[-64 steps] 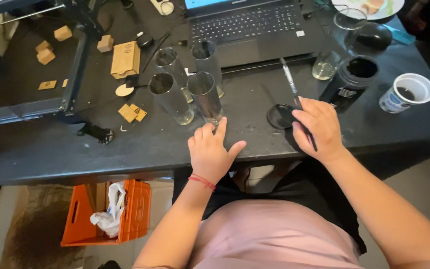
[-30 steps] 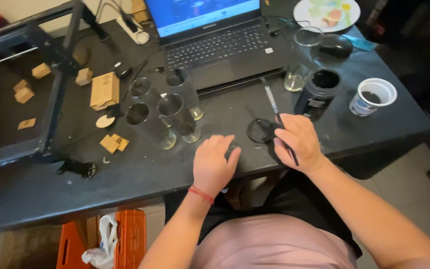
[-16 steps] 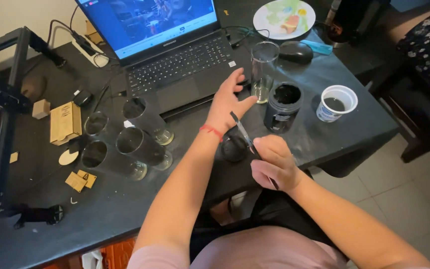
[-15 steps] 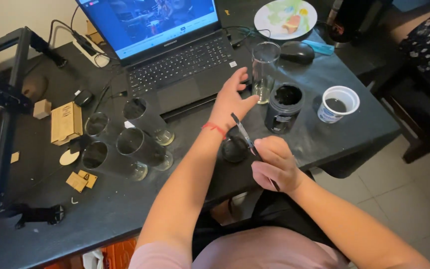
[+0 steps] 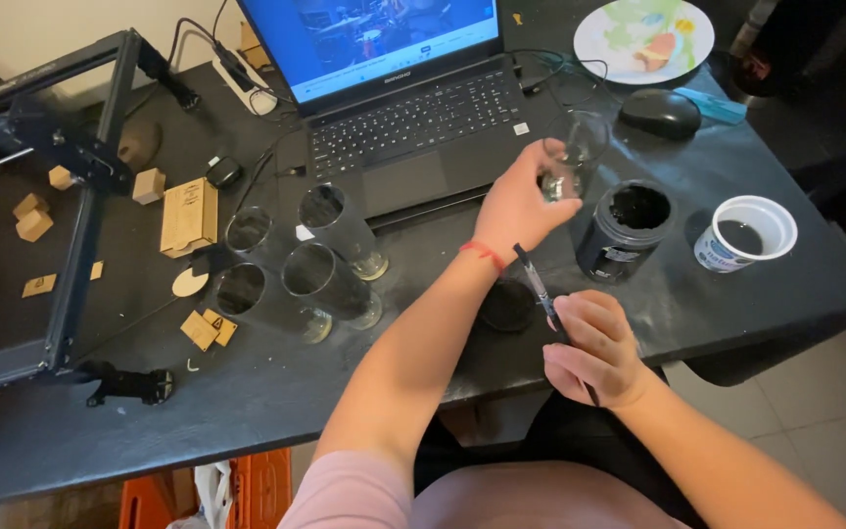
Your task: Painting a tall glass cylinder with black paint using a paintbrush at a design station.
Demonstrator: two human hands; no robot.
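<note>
Keep left hand (image 5: 519,204) fingers wrapped firmly round clear glass (image 5: 572,157) lifted above worktop (image 5: 364,392) beside black paint jar (image 5: 624,230), right hand (image 5: 594,351) pinching brush (image 5: 545,299) steady.

Soft, even indoor light falls from above. The laptop screen (image 5: 369,39) glows brightest beyond the left hand (image 5: 521,201). Shadows are weak; the frame's edges bend slightly.

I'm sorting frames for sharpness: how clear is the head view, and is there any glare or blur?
Head view: mostly sharp, evenly lit; the clear drinking glass in the left hand looks faintly blurred; the bright laptop screen glows bluish; the right hand holding the thin black brush is crisp.
</note>
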